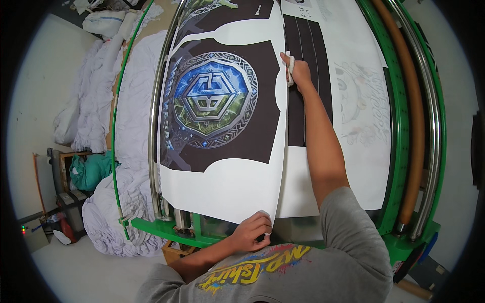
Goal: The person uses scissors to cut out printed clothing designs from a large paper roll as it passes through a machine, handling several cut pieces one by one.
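A large printed paper sheet (222, 187) with dark shirt-panel shapes and a round blue, green and silver emblem lies over a green-framed machine. Its near right corner is pinched in my left hand (252, 233), whose fingers are closed. Farther off, my right hand (299, 73) is closed around a narrow white thing (289, 68), cloth- or paper-like, at the sheet's right edge. I cannot make out exactly what it is. Beneath and to the right lies another white sheet (361, 171) with black striped panels and faint grey drawings.
Steel rollers (153, 151) run along the left, beside a thin green rod (117, 101). A brown roller (415, 126) and green side frame (399, 116) border the right. White fabric (139, 91) is heaped at the left, near a green bag (91, 170).
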Demonstrator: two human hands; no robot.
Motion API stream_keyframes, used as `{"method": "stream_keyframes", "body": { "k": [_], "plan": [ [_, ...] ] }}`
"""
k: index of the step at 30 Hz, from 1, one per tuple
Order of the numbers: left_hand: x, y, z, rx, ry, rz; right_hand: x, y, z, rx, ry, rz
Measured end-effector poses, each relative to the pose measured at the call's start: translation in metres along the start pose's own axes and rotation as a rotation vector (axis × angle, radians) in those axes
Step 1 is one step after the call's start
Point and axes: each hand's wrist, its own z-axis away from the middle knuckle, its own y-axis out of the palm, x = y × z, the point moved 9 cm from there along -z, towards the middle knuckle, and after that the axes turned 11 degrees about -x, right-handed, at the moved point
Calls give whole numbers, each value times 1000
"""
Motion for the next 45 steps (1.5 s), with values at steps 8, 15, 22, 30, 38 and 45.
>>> {"method": "stream_keyframes", "body": {
  "k": [8, 15, 22, 30, 38, 45],
  "plan": [
    [-6, -3, -2, -40, -22, 23, -4, -10, 25, 16, -64, -16],
    [-14, -9, -2, -148, -27, 82, -105, -89, 224, -12, 14, 9],
    [-11, -15, 8, -335, -74, 104, -183, -172, 476, -113, -142, 343],
    [-10, -35, 13, -614, -271, 426, -190, -188, 555, -50, -321, 673],
    [-43, -69, 21, -719, -158, 441, -168, -175, 565, 61, -247, 1012],
    [-68, -71, 32, -618, -55, 262, -106, -130, 538, 71, -100, 545]
  ]
}}
